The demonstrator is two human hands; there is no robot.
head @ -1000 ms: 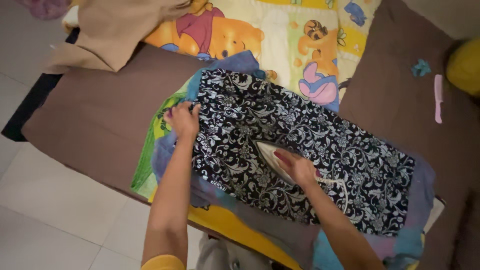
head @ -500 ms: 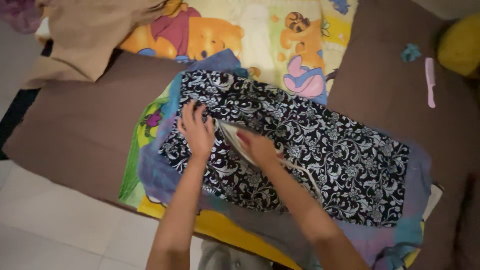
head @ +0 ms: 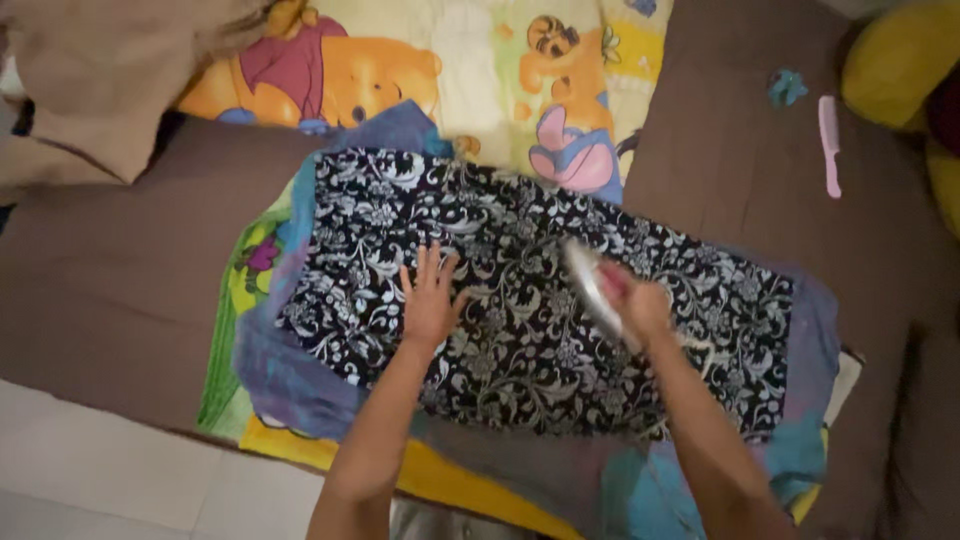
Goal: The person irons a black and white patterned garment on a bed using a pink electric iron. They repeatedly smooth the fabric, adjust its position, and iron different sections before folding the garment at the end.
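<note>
A black cloth with a white floral print lies spread flat on a colourful towel over a brown bed. My left hand rests flat on the cloth's left half, fingers spread apart. My right hand grips the handle of a pale clothes iron, which is blurred and tilted over the middle of the cloth. The iron's cord trails toward my right arm.
A cartoon-print blanket lies beyond the cloth. A tan garment sits at the far left. A pink comb and a small blue hair clip lie on the brown cover; a yellow cushion is at the right. White floor tiles are below.
My right hand has swept the iron from the cloth's left part toward its middle right. My left hand has moved from the cloth's left edge inward and now lies flat with spread fingers.
</note>
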